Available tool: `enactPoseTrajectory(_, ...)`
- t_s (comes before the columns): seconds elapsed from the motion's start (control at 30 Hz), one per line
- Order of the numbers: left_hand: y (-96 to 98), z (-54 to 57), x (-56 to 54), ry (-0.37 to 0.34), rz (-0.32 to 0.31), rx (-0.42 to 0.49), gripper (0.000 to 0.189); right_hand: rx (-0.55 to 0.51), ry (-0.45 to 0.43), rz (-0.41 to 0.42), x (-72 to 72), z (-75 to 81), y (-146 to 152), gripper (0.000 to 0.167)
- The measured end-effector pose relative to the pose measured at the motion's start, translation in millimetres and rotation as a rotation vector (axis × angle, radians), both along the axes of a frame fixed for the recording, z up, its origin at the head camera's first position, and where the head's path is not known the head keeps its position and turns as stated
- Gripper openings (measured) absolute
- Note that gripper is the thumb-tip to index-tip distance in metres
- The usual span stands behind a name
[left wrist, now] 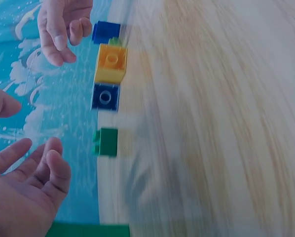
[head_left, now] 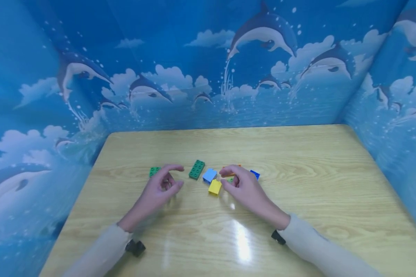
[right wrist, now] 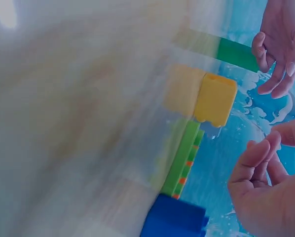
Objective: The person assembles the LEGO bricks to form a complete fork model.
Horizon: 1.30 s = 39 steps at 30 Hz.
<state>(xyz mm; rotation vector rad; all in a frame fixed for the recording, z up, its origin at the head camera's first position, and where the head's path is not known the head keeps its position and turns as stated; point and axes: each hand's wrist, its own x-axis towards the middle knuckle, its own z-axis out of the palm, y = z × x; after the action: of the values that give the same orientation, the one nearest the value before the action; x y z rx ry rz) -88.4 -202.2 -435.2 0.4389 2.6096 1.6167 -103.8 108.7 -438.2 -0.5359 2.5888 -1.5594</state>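
My left hand (head_left: 159, 187) hovers with its fingers loosely bent and nothing in them. A green brick (head_left: 154, 171) lies just beyond it, partly covered. To its right is a long dark green brick (head_left: 197, 169) with studs up. My right hand (head_left: 246, 188) is loosely curled and holds nothing visible, thumb and forefinger apart. A yellow brick (head_left: 215, 187) lies left of its fingertips, beside a light blue brick (head_left: 209, 175). Behind this hand, an orange piece and a light green brick (right wrist: 181, 160) are partly hidden. A dark blue brick (head_left: 255, 174) lies past its knuckles.
All the bricks lie on a wood-grain table (head_left: 208, 234) with a glossy light reflection near the front. A blue dolphin-print backdrop (head_left: 208, 77) rises behind the table and along its left and right sides.
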Motion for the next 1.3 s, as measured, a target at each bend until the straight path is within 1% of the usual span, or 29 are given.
enactPoseTrajectory(0.17, 15.9, -3.3, -5.5, -0.033, -0.046, -0.003, 0.05, 0.06, -0.022, -0.009, 2.7, -2.3, 15.9, 0.029)
enactPoseTrajectory(0.23, 21.4, -2.5, -8.1, -0.049, -0.055, -0.015, 0.051, 0.1, -0.031, -0.001, 3.3, -1.7, 21.7, 0.03)
enactPoseTrajectory(0.37, 29.9, -0.5, -15.5, -0.064, -0.062, -0.06, 0.049, 0.178, -0.058, 0.019, 2.9, -0.5, 32.3, 0.04)
enactPoseTrajectory(0.5, 39.2, -2.1, -25.8, -0.028, -0.059, -0.119, 0.049, 0.237, -0.07, 0.035, 1.8, -0.1, 40.7, 0.048)
enactPoseTrajectory(0.7, 55.9, -4.9, -39.0, 0.002, -0.04, -0.173, 0.047, 0.31, -0.051, 0.051, 0.9, 2.0, 42.7, 0.057)
enactPoseTrajectory(0.9, 75.2, -8.2, -51.6, 0.068, -0.062, -0.21, 0.039, 0.373, -0.034, 0.061, -1.1, 0.8, 42.0, 0.06)
enactPoseTrajectory(1.0, 83.1, -9.1, -57.1, 0.08, -0.069, -0.224, 0.038, 0.379, -0.031, 0.068, -2.1, -0.5, 42.1, 0.059)
enactPoseTrajectory(1.17, 95.3, -10.3, -64.4, 0.033, -0.071, -0.241, 0.038, 0.379, -0.017, 0.077, -2.1, -3.2, 42.9, 0.056)
enactPoseTrajectory(1.3, 103.4, -12.3, -67.4, 0.002, -0.056, -0.259, 0.036, 0.378, -0.016, 0.081, -1.2, -4.0, 43.1, 0.054)
